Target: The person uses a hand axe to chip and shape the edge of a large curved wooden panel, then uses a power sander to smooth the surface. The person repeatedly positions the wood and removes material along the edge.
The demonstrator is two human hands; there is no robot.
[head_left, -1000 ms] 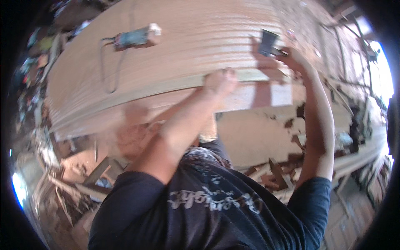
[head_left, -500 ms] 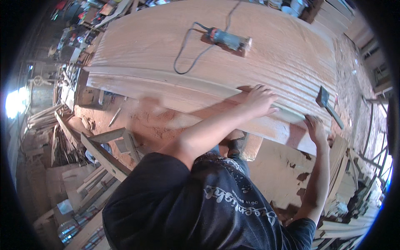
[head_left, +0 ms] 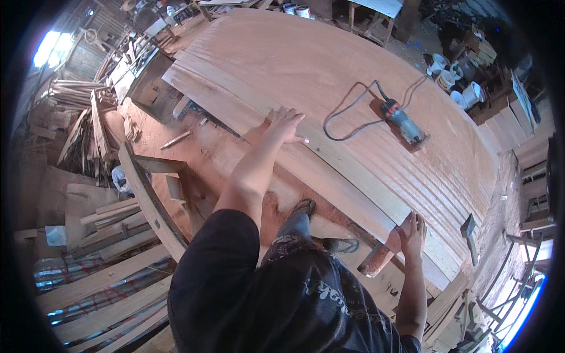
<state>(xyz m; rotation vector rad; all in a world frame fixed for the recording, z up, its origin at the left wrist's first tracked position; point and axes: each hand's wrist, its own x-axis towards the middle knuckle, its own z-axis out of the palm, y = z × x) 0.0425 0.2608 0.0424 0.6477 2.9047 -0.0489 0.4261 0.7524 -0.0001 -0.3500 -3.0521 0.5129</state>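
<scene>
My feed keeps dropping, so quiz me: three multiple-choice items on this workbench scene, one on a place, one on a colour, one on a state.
1. Where does the power tool lie?
A. on the big panel, beyond the plank
B. on the floor by the shoes
C. in the right hand

2. What colour is the tool's cord?
A. yellow
B. black
C. white

3. How is the left hand placed?
A. clenched round a hammer
B. hanging clear of the wood
C. open, fingers spread flat on the plank

Answers:
1 A: the tool sits alone on the broad panel, away from both hands.
2 B: the cord loops dark against the reddish wood.
3 C: the palm lies down on the long plank, while the right hand rests at the plank's near end.
</scene>
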